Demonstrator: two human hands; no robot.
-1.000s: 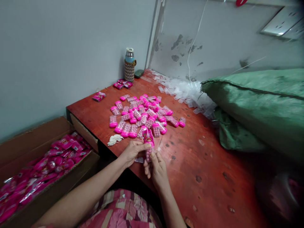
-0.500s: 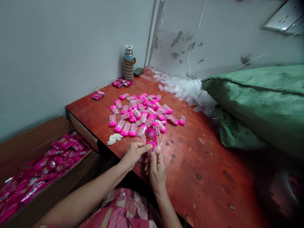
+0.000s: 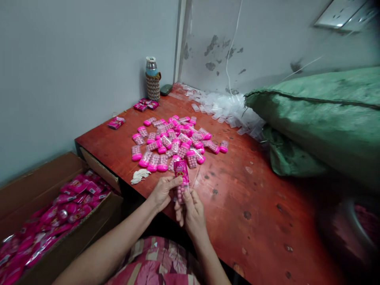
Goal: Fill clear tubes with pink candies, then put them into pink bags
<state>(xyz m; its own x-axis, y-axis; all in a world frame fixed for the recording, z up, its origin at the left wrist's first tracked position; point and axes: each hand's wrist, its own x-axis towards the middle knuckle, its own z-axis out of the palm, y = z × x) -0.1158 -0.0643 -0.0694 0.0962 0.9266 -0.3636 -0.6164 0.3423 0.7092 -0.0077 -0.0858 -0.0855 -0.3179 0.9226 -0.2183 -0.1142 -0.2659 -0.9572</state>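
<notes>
In front of me, over the near table edge, both hands hold one clear candy bottle [image 3: 181, 193] filled with small pink balls. A printed pink sleeve [image 3: 181, 170] covers its upper part. My left hand [image 3: 162, 194] pinches the sleeve's left side, thumb on top. From the lower right, my right hand [image 3: 194, 215] grips the bottle's bottom end between thumb and fingers. Just beyond lies a loose spread of similar candy bottles [image 3: 175, 145] with bright pink caps and no printed sleeves. Parts of the held bottle are hidden by my fingers.
Lower left, an open cardboard box [image 3: 97, 221] holds many pink packets [image 3: 68, 209]. Crumpled white material [image 3: 140, 176] lies near the table's left edge. Further back are pink packs [image 3: 116, 122], a flask [image 3: 153, 85] and clear plastic pieces [image 3: 225, 109]. A green sack [image 3: 314, 107] bulges at right.
The view has turned slightly, so everything sits further left. The held bottle is tilted more, and more of its pink balls show below the sleeve. Both hands keep their hold.
</notes>
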